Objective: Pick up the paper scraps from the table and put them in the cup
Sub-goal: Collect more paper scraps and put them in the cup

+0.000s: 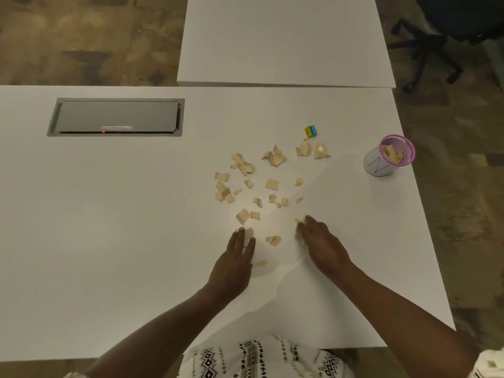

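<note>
Several tan paper scraps (272,184) lie scattered over the middle of the white table (109,214). A white cup (388,155) with a purple rim stands at the table's right edge, with a few scraps inside. My left hand (237,257) lies flat on the table, its straight fingertips touching a scrap (248,233). My right hand (319,241) is to the right of it, its fingers curled round a small bunch of scraps (298,236) against the table. Two scraps (273,239) lie between the hands.
A small yellow and blue block (311,131) sits beyond the scraps. A grey cable hatch (116,117) is set in the table at the left. A second white table (286,39) adjoins at the back. An office chair base (425,50) stands at the far right.
</note>
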Demonstrator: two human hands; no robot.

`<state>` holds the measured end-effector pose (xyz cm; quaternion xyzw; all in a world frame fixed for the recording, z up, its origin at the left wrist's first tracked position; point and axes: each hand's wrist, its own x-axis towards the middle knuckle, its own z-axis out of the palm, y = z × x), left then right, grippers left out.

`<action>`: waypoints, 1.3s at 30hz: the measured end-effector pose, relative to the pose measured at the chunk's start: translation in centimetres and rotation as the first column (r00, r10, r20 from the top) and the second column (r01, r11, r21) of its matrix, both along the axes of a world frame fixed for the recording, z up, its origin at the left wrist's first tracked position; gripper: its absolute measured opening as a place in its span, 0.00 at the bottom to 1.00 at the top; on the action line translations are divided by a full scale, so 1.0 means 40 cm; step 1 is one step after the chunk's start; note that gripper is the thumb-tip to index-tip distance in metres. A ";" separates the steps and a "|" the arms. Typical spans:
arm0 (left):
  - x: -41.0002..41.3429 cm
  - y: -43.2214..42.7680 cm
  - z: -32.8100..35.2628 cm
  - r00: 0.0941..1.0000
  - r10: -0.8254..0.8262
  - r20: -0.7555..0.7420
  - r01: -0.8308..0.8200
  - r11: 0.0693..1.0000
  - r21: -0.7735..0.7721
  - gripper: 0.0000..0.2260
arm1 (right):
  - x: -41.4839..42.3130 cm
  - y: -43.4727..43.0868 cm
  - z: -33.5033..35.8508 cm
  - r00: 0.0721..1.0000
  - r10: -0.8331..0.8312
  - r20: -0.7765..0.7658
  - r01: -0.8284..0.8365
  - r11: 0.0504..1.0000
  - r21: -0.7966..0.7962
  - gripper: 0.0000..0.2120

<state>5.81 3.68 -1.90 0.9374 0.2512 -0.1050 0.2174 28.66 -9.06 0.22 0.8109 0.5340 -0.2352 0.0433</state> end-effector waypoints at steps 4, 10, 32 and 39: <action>-0.004 0.013 -0.009 0.997 -0.071 0.018 0.069 0.995 0.071 0.36 | -0.010 0.002 0.001 0.992 -0.123 0.005 0.122 0.986 0.117 0.08; 0.015 0.043 0.014 0.997 -0.067 0.049 0.062 0.994 0.094 0.32 | -0.017 0.017 0.012 0.975 -0.217 -0.056 0.224 0.962 0.160 0.04; 0.246 0.006 0.168 0.390 0.918 -0.080 -0.689 0.232 -0.687 0.09 | 0.065 -0.028 0.115 0.153 -0.600 -0.785 0.953 0.299 -0.043 0.04; 0.417 -0.048 0.194 0.348 0.930 -0.121 -0.649 0.145 -0.747 0.06 | 0.207 -0.052 0.149 0.102 -0.527 -0.843 0.963 0.265 -0.049 0.04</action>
